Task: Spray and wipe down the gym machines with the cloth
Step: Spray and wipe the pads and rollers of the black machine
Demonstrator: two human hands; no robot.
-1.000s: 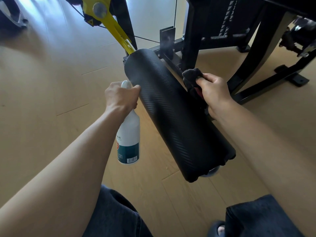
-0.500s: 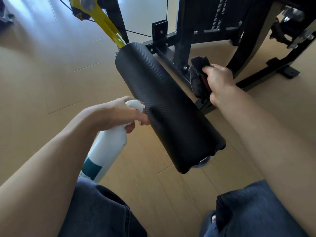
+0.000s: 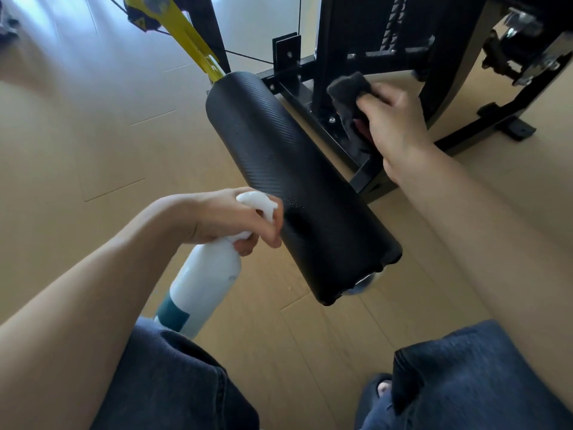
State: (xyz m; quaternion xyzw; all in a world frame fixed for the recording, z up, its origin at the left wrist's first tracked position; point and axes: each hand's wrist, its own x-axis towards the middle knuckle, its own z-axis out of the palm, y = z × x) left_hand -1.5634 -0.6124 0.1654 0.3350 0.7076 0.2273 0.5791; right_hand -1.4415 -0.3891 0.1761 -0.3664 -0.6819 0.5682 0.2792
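A long black roller pad (image 3: 288,169) with a carbon-weave skin runs diagonally across the middle, mounted on a yellow arm (image 3: 192,38). My left hand (image 3: 223,218) grips a white spray bottle (image 3: 204,280) with a teal label, its nozzle close against the pad's near left side. Fine droplets show on the pad beside the nozzle. My right hand (image 3: 393,125) holds a dark grey cloth (image 3: 348,94) bunched up, just right of the pad and apart from it, in front of the machine's black frame (image 3: 347,48).
The floor is light wood planks (image 3: 93,144). Black base rails and a foot (image 3: 514,128) of the machine spread out at the right. A thin cable (image 3: 248,57) crosses behind the pad. My knees in dark jeans (image 3: 477,377) fill the bottom edge.
My left hand has dropped along the pad toward its near end and tilted the bottle so the nozzle faces the pad. My right hand has lifted the cloth off the pad, up and right.
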